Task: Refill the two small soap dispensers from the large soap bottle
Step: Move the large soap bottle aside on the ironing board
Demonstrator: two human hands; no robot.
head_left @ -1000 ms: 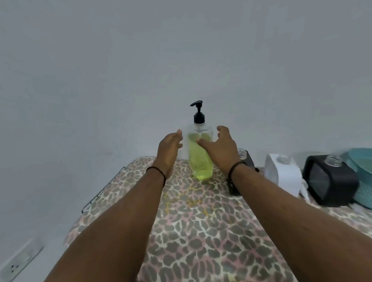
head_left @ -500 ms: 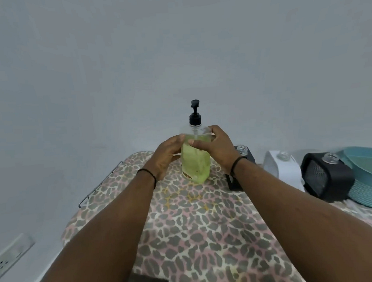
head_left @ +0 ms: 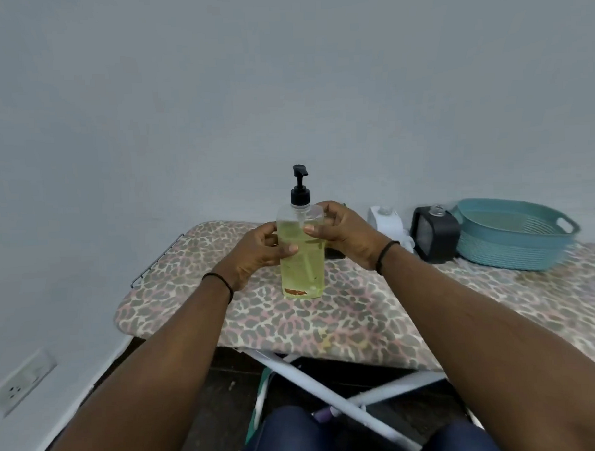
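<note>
Ironing board [head_left: 326,322], leopard-print cover: our landmark. A second ago our hands flanked the large soap bottle [head_left: 301,255] far back on it; now both clasp it and it has come toward the board's near edge, upright, base low over or on the cover; we cannot tell which. We judge the fetch done, uncapping next.

Teal basket [head_left: 513,251]: board's right end.

Black dispenser [head_left: 433,235], white dispenser [head_left: 387,220]: beside the basket, necks open, unfilled.

Left hand [head_left: 256,253]: fingers wrapped around the bottle's middle.

Right hand [head_left: 343,234]: pinching its shoulder, below the black pump [head_left: 300,188].
</note>
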